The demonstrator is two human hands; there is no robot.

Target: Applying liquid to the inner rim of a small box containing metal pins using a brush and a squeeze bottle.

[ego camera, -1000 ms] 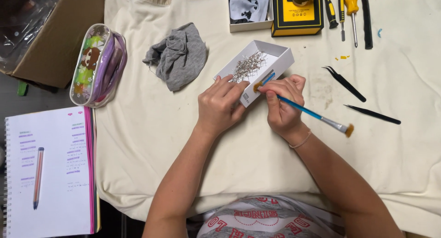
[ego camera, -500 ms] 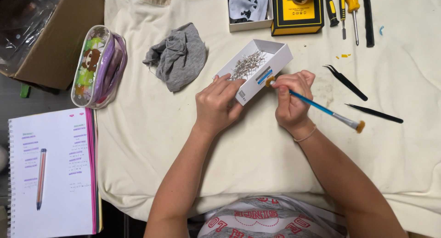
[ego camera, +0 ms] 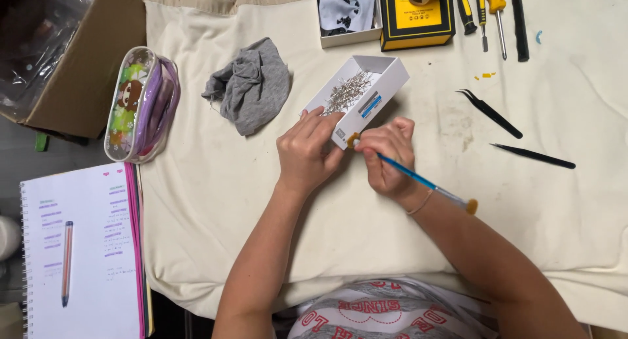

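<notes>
Overhead view of a work surface draped in a cream cloth (ego camera: 216,202). One small white box (ego camera: 366,98), open at the top and tilted, lies near the centre with its long axis running diagonally from lower left to upper right; it contains a heap of thin metal pins (ego camera: 348,90), too many and too fine to count. The left hand (ego camera: 306,152) rests against the box's near end, fingers curled together and touching its lower-left wall. The right hand (ego camera: 387,157) sits just beside the same end, its fingers pinched around one blue-handled brush (ego camera: 418,179). The brush's long axis slants from upper left to lower right: one orange end lies at the fingertips beside the box, the other orange end points toward the lower right, past the wrist. To the right lie two black tweezers (ego camera: 492,113), well apart from the hands. Along the top edge: one yellow-and-black box (ego camera: 415,22), one shallow open box (ego camera: 347,12) and a row of screwdrivers (ego camera: 497,12). One crumpled grey rag (ego camera: 252,84) lies left of the white box. Further left: one clear pencil case (ego camera: 140,103), one cardboard box (ego camera: 98,71), and one spiral notebook (ego camera: 82,247) bearing one pencil (ego camera: 66,264).
</notes>
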